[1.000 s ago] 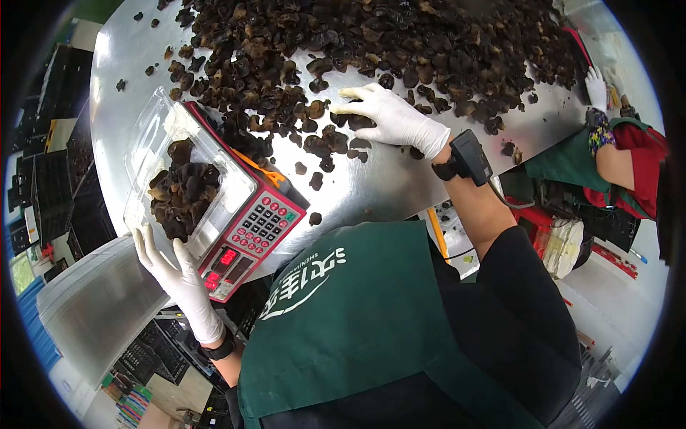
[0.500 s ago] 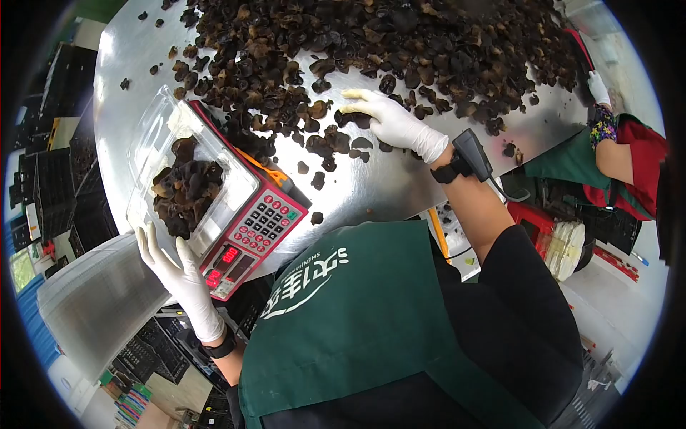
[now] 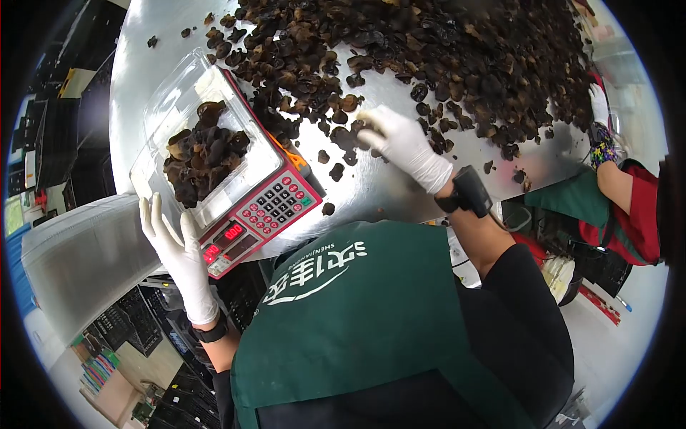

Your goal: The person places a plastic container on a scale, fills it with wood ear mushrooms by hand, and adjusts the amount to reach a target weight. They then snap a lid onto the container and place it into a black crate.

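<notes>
My left hand (image 3: pixel 171 247), in a white glove, holds nothing. Its fingers are spread against the near-left edge of a clear plastic container (image 3: pixel 232 189) on a red electronic scale (image 3: pixel 275 214). Inside the container sits a heap of dark wood ear mushrooms (image 3: pixel 207 154). My right hand (image 3: pixel 404 146), also gloved, hovers low over the metal table (image 3: pixel 357 196), right of the scale. Its thumb and forefinger are bent and apart, with the fingertips right at some loose wood ears (image 3: pixel 344 137). The hand partly hides the pieces beneath it.
A large pile of wood ears (image 3: pixel 457 53) covers the far side of the table. An orange-handled tool (image 3: pixel 287 150) lies along the scale's side. At the right edge another person's gloved hand (image 3: pixel 599 104) is beside the pile. Dark crates (image 3: pixel 53 143) stand at left.
My right hand has drawn back toward my body across the loose wood ears, its fingers more bent. My left hand stays by the container. The whole view has shifted slightly.
</notes>
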### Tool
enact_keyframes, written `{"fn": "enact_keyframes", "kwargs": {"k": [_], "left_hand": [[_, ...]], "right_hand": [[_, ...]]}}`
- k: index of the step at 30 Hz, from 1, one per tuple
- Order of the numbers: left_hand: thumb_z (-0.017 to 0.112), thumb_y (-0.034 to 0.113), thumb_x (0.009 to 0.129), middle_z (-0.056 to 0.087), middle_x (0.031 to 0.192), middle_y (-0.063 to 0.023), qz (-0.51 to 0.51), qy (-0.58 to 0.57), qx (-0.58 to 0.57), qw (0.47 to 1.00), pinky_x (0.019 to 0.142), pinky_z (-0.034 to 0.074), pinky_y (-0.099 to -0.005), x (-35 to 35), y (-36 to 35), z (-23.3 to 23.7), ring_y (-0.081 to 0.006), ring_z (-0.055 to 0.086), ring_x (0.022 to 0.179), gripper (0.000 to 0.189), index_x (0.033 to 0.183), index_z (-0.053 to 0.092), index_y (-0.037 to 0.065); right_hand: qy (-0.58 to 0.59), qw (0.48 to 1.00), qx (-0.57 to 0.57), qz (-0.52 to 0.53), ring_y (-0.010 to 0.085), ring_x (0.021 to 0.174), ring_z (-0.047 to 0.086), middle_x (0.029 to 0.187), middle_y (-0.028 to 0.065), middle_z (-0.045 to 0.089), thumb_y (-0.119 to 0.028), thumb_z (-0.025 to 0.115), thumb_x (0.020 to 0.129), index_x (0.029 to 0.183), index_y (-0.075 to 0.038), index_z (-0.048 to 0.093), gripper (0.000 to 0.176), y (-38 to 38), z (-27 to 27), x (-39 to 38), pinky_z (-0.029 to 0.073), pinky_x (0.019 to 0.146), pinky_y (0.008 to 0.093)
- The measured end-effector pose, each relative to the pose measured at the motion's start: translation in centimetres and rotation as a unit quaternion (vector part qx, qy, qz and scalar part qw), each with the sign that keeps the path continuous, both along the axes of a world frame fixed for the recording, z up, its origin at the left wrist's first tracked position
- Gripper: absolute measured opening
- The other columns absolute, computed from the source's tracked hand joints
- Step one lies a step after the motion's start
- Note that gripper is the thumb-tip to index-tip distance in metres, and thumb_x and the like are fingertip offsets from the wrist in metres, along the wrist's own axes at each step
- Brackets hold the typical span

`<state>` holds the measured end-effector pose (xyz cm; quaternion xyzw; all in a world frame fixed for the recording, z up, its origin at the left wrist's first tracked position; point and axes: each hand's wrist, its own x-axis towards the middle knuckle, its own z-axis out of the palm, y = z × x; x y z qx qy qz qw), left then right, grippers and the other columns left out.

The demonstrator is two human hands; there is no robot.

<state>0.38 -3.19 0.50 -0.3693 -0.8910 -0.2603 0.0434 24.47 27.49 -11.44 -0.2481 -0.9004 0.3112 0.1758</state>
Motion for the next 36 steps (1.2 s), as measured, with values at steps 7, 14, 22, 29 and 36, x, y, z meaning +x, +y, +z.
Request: {"fn": "enact_keyframes", "kwargs": {"k": [7, 14, 22, 29, 36], "left_hand": [[0.057, 0.013, 0.099, 0.031, 0.155, -0.0197, 0.004, 0.017, -0.022, 1.0, 0.118, 0.028, -0.0468, 0.0, -0.1, 0.0, -0.0349, 0.03, 0.146, 0.05, 0.146, 0.043, 0.003], [0.056, 0.01, 0.099, 0.027, 0.157, -0.0177, 0.019, -0.008, -0.014, 1.0, 0.118, 0.033, -0.0448, -0.1, -0.4, 0.4, -0.0322, 0.028, 0.147, 0.05, 0.146, 0.042, 0.003], [0.056, 0.009, 0.099, 0.027, 0.157, -0.0165, 0.026, -0.02, -0.007, 0.999, 0.119, 0.031, -0.0442, -0.2, -0.2, 0.2, -0.0302, 0.028, 0.147, 0.051, 0.147, 0.041, 0.005], [0.057, 0.008, 0.097, 0.031, 0.155, -0.019, 0.034, 0.002, -0.013, 0.999, 0.117, 0.029, -0.0458, -1.1, -0.7, 0.1, -0.0339, 0.032, 0.145, 0.05, 0.145, 0.044, 0.006], [0.055, 0.003, 0.094, 0.033, 0.154, -0.02, 0.005, 0.003, 0.007, 1.0, 0.118, 0.027, -0.0463, -1.1, 0.2, 0.3, -0.036, 0.032, 0.145, 0.053, 0.146, 0.044, 0.006]], "right_hand": [[-0.018, 0.996, -0.09, -0.021, 0.0288, 0.082, 0.065, 0.094, 0.0117, 0.062, -0.02, 0.072, 0.085, 0.096, -0.007, 0.065, 0.018, 0.9, -0.2, 0.2, 0.052, 0.073, 0.0353], [0.042, 0.972, -0.182, -0.144, 0.022, 0.084, 0.069, 0.091, 0.0128, 0.071, -0.017, 0.066, 0.085, 0.102, -0.004, 0.067, 0.021, 8.8, -0.3, -2.0, 0.053, 0.079, 0.0325], [-0.117, 0.989, 0.076, -0.059, 0.0358, 0.093, 0.066, 0.097, 0.0138, 0.069, -0.026, 0.062, 0.09, 0.108, -0.01, 0.061, 0.024, 9.5, -1.3, -6.2, 0.053, 0.082, 0.0429], [-0.063, 0.997, -0.039, -0.011, 0.0334, 0.092, 0.066, 0.117, 0.0128, 0.063, -0.023, 0.068, 0.086, 0.092, -0.008, 0.061, 0.018, 4.0, 2.4, 1.2, 0.053, 0.08, 0.0416], [-0.063, 0.997, -0.041, 0.025, 0.0311, 0.079, 0.061, 0.093, 0.0119, 0.056, 0.001, 0.066, 0.074, 0.085, -0.004, 0.052, 0.018, 0.4, 1.5, 2.9, 0.051, 0.07, 0.0375]]}}
